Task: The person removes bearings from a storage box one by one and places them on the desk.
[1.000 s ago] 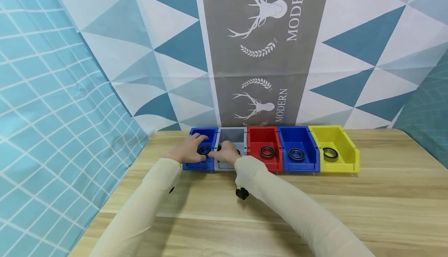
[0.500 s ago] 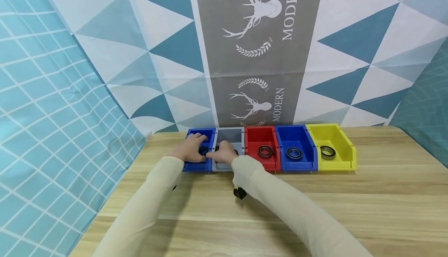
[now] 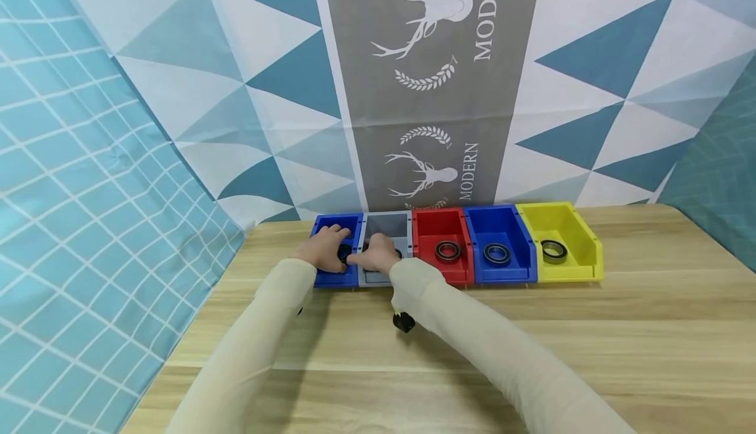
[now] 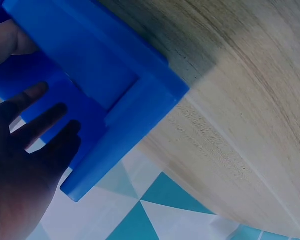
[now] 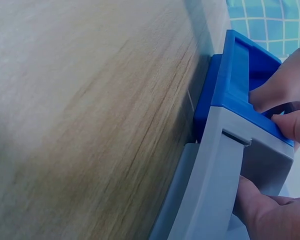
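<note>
My left hand reaches into the leftmost blue bin, its fingers spread and its thumb lowered. A dark ring bearing shows between its fingers and thumb; I cannot tell whether they touch it. My right hand is over the grey bin. One of its digits points left across the wall shared with the blue bin, while another finger dips inside the grey bin. A dark round piece shows partly behind that hand. In the right wrist view, my left thumb dips into the blue bin.
Right of the grey bin stand a red bin, another blue bin and a yellow bin, each with a ring bearing. The bins stand in a row on a wooden table, before a patterned cloth. A black device hangs under my right wrist.
The view has shifted slightly. My left hand has closed in a little on the bearing in the leftmost blue bin, covering more of it. The right hand stays about where it was.
</note>
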Action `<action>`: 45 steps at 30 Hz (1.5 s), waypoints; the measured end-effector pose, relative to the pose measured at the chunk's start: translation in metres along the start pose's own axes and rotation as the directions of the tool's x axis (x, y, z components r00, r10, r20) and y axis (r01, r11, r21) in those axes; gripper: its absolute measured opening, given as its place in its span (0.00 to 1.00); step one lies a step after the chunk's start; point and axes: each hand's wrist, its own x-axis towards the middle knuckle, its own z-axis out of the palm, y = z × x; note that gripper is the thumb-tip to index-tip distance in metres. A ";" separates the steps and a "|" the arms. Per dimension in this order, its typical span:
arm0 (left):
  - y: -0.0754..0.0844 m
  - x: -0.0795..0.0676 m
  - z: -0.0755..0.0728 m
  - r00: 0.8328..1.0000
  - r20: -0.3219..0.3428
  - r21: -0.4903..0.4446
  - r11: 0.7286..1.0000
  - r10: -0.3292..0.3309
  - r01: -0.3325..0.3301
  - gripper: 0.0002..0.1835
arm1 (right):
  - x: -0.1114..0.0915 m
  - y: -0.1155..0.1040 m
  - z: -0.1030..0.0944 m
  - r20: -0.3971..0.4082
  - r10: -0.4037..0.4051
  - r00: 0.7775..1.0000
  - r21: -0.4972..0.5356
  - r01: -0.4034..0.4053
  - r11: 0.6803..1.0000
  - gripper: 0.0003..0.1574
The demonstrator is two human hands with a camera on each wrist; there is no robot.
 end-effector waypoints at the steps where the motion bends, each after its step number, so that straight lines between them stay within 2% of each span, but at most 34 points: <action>1: 0.000 0.001 0.000 1.000 0.005 -0.006 1.000 -0.002 0.002 0.44 | 0.000 0.000 0.000 0.005 -0.003 1.000 0.002 0.003 1.000 0.34; 13: 0.001 0.014 0.008 0.997 0.059 -0.020 0.999 -0.049 0.050 0.45 | -0.001 0.003 0.001 0.014 0.008 1.000 0.025 -0.008 1.000 0.40; 30: -0.002 0.025 0.011 0.997 0.038 -0.022 0.998 -0.066 0.067 0.45 | -0.002 0.001 -0.002 0.024 -0.024 0.999 0.008 0.023 1.000 0.38; 40: -0.004 0.029 0.013 0.996 0.043 -0.022 0.997 -0.073 0.074 0.45 | 0.000 0.002 0.000 0.016 -0.025 1.000 0.031 0.024 0.999 0.40; 45: -0.003 0.031 0.012 0.993 0.066 -0.035 0.994 -0.098 0.100 0.45 | -0.001 0.002 -0.001 0.017 -0.028 0.999 0.033 0.028 0.999 0.39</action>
